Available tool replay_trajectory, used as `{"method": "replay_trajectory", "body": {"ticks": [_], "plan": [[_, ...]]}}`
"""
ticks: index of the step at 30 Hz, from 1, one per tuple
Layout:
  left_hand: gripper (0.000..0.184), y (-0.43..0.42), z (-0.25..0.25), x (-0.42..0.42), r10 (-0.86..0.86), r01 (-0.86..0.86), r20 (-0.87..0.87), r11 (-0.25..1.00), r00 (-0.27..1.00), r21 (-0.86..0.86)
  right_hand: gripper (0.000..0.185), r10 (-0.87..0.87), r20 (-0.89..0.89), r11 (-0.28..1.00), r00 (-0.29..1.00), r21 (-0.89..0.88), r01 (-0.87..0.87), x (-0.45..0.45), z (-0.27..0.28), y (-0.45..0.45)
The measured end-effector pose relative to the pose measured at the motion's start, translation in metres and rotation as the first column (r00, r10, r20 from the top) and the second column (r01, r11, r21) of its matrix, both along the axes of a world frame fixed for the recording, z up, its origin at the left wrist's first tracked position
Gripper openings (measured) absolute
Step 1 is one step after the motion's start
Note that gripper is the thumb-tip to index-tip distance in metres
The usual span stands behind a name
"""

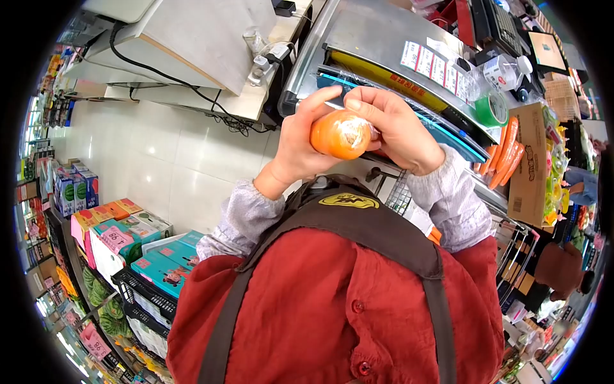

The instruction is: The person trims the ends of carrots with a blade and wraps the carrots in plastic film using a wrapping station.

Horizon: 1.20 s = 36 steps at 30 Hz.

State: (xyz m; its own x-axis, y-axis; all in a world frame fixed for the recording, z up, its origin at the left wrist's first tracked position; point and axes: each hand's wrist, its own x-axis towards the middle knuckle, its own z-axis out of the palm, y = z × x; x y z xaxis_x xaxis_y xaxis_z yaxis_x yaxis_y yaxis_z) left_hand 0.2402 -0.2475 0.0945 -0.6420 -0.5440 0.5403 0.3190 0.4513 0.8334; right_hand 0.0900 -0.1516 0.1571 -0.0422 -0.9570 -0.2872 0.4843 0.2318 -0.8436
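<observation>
An orange carrot (336,136) in shiny clear film is seen end-on in front of my chest. My left hand (297,141) is closed around its left side, with the index finger raised above it. At its right side, my right hand (400,128) has thumb and fingers pinched together against the wrapped carrot. Part of those fingertips is hidden behind it. Just beyond both hands is the front edge of a metal wrapping machine (364,32), with a yellow strip and a bar edged in bright blue.
More wrapped carrots (508,153) lie at the right beside a cardboard box (527,163). Green tape (491,109), a clear bottle (502,72) and price labels (435,69) rest on the machine. Cables (185,86) hang at the left. Stacked cartons (160,269) stand lower left.
</observation>
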Motion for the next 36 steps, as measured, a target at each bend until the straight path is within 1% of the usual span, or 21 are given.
{"method": "replay_trajectory", "body": {"ticks": [2,5,7,8,9,11,13,15,16,19,21,22,23,25,27,28,29,31,33,35,36], "plan": [[0.087,-0.003,0.003,0.003,-0.143,0.142,0.113,0.990,0.983,0.016,0.019,0.031,0.057,0.999,0.998,0.025,-0.032,-0.004,-0.001,0.000],[0.086,-0.009,0.003,-0.005,-0.224,0.224,0.002,0.974,0.975,-0.039,0.020,0.002,0.069,0.998,0.998,0.066,-0.007,0.002,-0.006,0.000],[0.081,-0.005,0.003,-0.008,-0.290,0.287,0.012,0.952,0.957,0.107,0.020,-0.188,0.004,0.982,0.982,0.027,0.188,0.013,-0.002,-0.001],[0.076,-0.001,0.004,-0.012,-0.260,0.267,-0.062,0.926,0.964,0.268,0.020,-0.281,-0.030,0.959,0.959,0.030,0.282,0.022,0.002,-0.006],[0.071,0.001,0.003,-0.014,-0.217,0.252,-0.129,0.871,0.968,0.422,0.018,-0.249,-0.161,0.968,0.955,-0.062,0.241,0.021,-0.010,-0.012],[0.066,-0.004,0.002,-0.013,-0.221,0.240,-0.098,0.827,0.970,0.508,0.016,-0.223,-0.334,0.975,0.916,-0.084,0.207,0.021,-0.016,-0.004],[0.060,-0.009,0.009,-0.014,-0.201,0.225,-0.112,0.729,0.973,0.647,0.016,-0.187,-0.354,0.982,0.916,-0.078,0.170,0.016,-0.015,-0.002],[0.049,-0.012,0.014,-0.014,-0.158,0.186,-0.102,0.736,0.982,0.651,0.018,-0.291,-0.586,0.956,0.756,-0.159,0.245,0.011,-0.011,-0.002],[0.044,-0.018,0.008,-0.013,-0.205,0.213,-0.088,0.744,0.975,0.634,0.021,-0.431,-0.618,0.901,0.657,-0.335,0.277,0.005,-0.015,-0.003],[0.034,-0.016,0.007,-0.016,-0.245,0.253,-0.103,0.720,0.964,0.646,0.039,-0.615,-0.673,0.768,0.411,-0.629,0.121,-0.002,0.001,-0.003],[0.035,-0.012,0.005,-0.019,-0.224,0.180,-0.014,0.746,0.975,0.641,0.049,-0.599,-0.731,0.755,0.327,-0.652,-0.073,0.001,-0.004,-0.006],[0.035,-0.010,0.006,-0.022,-0.226,0.180,-0.011,0.744,0.974,0.644,0.056,-0.523,-0.776,0.810,0.353,-0.582,-0.079,0.012,-0.010,-0.008],[0.034,-0.007,0.010,-0.027,-0.196,0.144,-0.006,0.699,0.981,0.700,0.059,-0.561,-0.780,0.803,0.277,-0.594,-0.046,0.022,-0.015,-0.008],[0.034,-0.006,0.010,-0.032,-0.165,0.100,0.008,0.641,0.986,0.761,0.057,-0.519,-0.781,0.836,0.346,-0.549,0.014,0.026,-0.017,-0.008],[0.032,-0.009,0.007,-0.032,-0.220,0.214,-0.112,0.527,0.969,0.822,0.057,-0.503,-0.736,0.826,0.452,-0.563,0.002,0.016,-0.026,-0.010],[0.029,-0.008,0.010,-0.035,-0.144,0.130,-0.066,0.501,0.987,0.855,0.052,-0.483,-0.730,0.833,0.483,-0.554,-0.005,0.009,-0.026,-0.012],[0.031,-0.017,0.006,-0.031,-0.238,0.190,-0.088,0.449,0.967,0.873,0.046,-0.381,-0.578,0.883,0.722,-0.460,0.098,0.003,-0.020,-0.003],[0.036,-0.028,0.008,-0.034,-0.153,0.257,-0.215,0.355,0.964,0.899,0.040,-0.448,-0.564,0.868,0.693,-0.461,0.185,-0.018,-0.029,0.000],[0.034,-0.038,0.011,-0.030,-0.166,0.232,-0.179,0.404,0.970,0.885,0.038,-0.375,-0.517,0.918,0.769,-0.325,0.229,-0.029,-0.033,0.012],[0.033,-0.044,0.011,-0.029,-0.126,0.268,-0.238,0.386,0.963,0.882,0.049,-0.275,-0.490,0.943,0.827,-0.307,0.131,-0.021,-0.051,0.025],[0.032,-0.046,0.010,-0.030,-0.131,0.292,-0.262,0.389,0.956,0.874,0.063,-0.205,-0.571,0.970,0.795,-0.229,0.085,-0.015,-0.047,0.029]]}}
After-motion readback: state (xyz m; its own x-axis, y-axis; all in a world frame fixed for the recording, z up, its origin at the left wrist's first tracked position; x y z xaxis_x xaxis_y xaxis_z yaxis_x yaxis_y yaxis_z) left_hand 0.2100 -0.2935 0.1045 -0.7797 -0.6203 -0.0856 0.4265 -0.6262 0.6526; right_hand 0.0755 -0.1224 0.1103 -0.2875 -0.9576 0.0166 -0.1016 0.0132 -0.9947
